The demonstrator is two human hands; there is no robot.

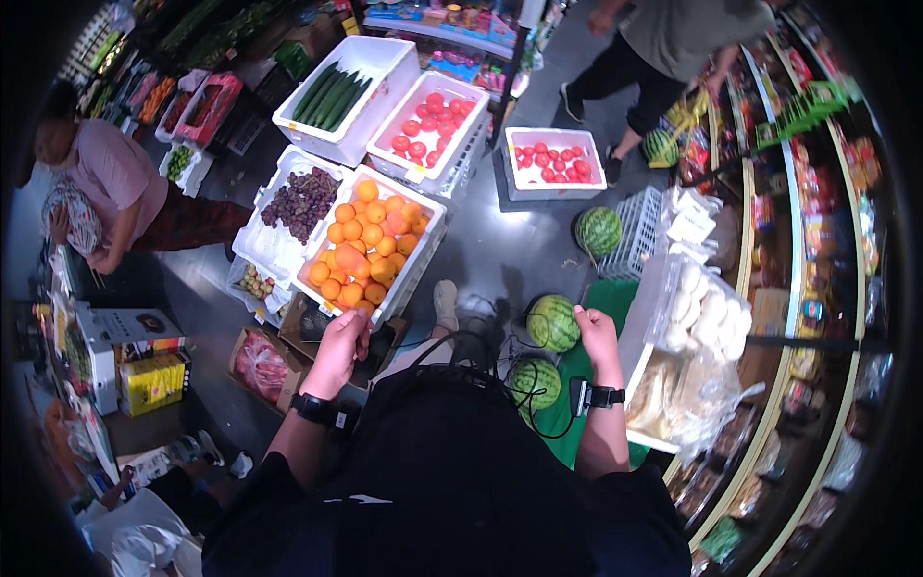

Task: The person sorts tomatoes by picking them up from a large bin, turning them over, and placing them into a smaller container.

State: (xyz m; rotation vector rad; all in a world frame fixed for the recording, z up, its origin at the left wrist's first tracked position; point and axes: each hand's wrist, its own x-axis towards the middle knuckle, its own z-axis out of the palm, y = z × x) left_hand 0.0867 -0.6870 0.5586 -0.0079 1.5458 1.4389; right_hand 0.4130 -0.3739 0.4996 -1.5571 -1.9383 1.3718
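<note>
My left hand (pixel 342 348) hovers by the near corner of a white crate of oranges (pixel 364 234), fingers loosely bent and nothing seen in them. Whether it touches the crate is unclear. On the other side, my right hand (pixel 597 333) has its thumb uppermost; its other fingers are mostly hidden. Just left of it in the picture is a striped watermelon (pixel 552 323), seemingly apart from the hand. A second watermelon (pixel 535 382) lies closer to my body, partly crossed by black cables (pixel 530 411). Dark straps circle both wrists.
Beyond the oranges stand grapes (pixel 301 204), cucumbers (pixel 332 97) and tomatoes (pixel 433 126) in white boxes. Another tomato box (pixel 555 173) sits on the floor. Bagged white buns (pixel 703 310) and long shelves (pixel 782 288) line the right. People stand at the left (pixel 119 173) and upper right (pixel 660 43).
</note>
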